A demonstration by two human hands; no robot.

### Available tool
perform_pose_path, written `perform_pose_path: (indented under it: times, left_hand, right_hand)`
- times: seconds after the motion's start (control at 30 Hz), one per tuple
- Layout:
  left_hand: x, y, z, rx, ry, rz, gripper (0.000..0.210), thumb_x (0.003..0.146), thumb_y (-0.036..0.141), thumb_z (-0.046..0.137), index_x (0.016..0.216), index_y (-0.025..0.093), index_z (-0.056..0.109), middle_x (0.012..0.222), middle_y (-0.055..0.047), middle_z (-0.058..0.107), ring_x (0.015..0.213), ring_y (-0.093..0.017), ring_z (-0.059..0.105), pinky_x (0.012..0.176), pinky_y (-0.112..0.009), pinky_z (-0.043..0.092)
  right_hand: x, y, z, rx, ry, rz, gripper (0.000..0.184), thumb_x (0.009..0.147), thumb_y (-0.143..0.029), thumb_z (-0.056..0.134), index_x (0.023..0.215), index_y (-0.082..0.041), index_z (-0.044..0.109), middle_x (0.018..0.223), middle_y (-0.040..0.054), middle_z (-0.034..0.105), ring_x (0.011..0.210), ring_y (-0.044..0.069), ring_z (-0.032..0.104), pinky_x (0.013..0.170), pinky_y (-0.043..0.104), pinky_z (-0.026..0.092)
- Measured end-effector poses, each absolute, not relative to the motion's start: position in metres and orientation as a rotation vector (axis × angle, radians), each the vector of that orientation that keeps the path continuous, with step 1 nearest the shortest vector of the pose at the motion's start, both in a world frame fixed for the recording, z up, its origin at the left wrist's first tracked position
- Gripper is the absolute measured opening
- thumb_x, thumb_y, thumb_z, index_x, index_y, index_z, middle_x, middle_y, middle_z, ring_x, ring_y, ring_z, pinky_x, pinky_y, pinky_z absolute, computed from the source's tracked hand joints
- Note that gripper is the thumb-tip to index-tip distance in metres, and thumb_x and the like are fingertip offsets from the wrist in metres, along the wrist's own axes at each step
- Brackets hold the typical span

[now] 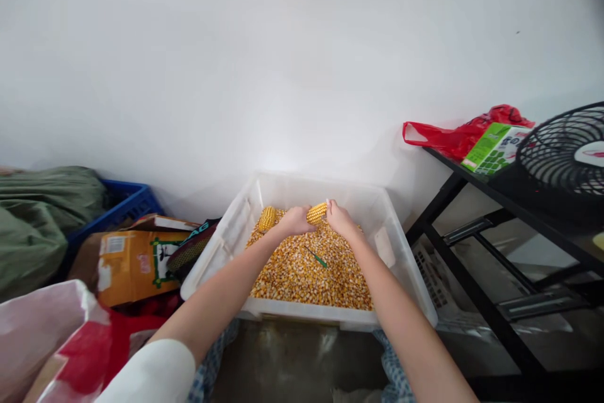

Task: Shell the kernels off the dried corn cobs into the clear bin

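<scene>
A yellow corn cob (316, 213) is held level between my two hands, above loose kernels in a white plastic bin (406, 277). My left hand (297, 220) is closed round the cob's left end. At the other end, my right hand (338, 217) grips it with the fingers closed. Another corn cob (267, 219) lies on the kernels (302, 277) at the bin's back left. A small screwdriver-like tool with a green handle (321, 261) rests on the kernels below my hands.
Left of the bin are a cardboard box (136, 268), a blue crate (127, 205) under green cloth (47, 214) and a red and white bag (89, 353). On the right, a black table (500, 195) bears a fan (566, 151), a green box (495, 146) and a red plastic bag (457, 139). A white wall stands behind.
</scene>
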State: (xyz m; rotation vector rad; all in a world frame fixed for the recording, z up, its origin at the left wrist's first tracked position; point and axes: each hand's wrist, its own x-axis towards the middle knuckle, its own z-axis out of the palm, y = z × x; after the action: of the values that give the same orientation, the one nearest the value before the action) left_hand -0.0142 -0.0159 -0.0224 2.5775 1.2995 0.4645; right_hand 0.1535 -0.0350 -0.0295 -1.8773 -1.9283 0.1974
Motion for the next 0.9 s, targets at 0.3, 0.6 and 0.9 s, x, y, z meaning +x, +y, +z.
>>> perform_pose_path:
  times: [0.3, 0.6, 0.9]
  left_hand:
    - [-0.012, -0.012, -0.026, 2.601, 1.270, 0.437, 0.038, 0.056, 0.043, 0.059, 0.085, 0.019, 0.056, 0.071, -0.003, 0.062, 0.065, -0.019, 0.059, 0.054, -0.023, 0.040]
    - [-0.015, -0.021, 0.002, 2.316, 1.114, 0.828, 0.044, 0.063, 0.043, 0.058, 0.097, 0.017, 0.051, 0.078, 0.000, 0.061, 0.067, -0.015, 0.057, 0.058, -0.022, 0.041]
    - [-0.009, -0.032, 0.019, 2.473, 1.243, 0.900, 0.055, 0.069, 0.050, 0.054, 0.113, 0.021, 0.038, 0.095, -0.005, 0.056, 0.085, -0.020, 0.055, 0.072, -0.027, 0.040]
  right_hand:
    - [0.155, -0.037, -0.030, -1.906, -2.004, 0.196, 0.037, 0.090, -0.032, 0.017, 0.108, -0.013, 0.043, 0.085, 0.0150, 0.062, 0.079, 0.022, 0.060, 0.066, 0.028, 0.037]
    - [0.208, -0.030, -0.023, -1.962, -1.748, 0.332, 0.040, 0.084, -0.017, 0.025, 0.123, -0.014, 0.035, 0.074, 0.0079, 0.062, 0.067, 0.017, 0.058, 0.065, 0.026, 0.039]
    - [0.196, -0.028, -0.024, -1.690, -1.617, 0.486, 0.035, 0.083, -0.037, 0.032, 0.092, -0.015, 0.057, 0.095, 0.0080, 0.062, 0.091, 0.017, 0.055, 0.081, 0.028, 0.039]
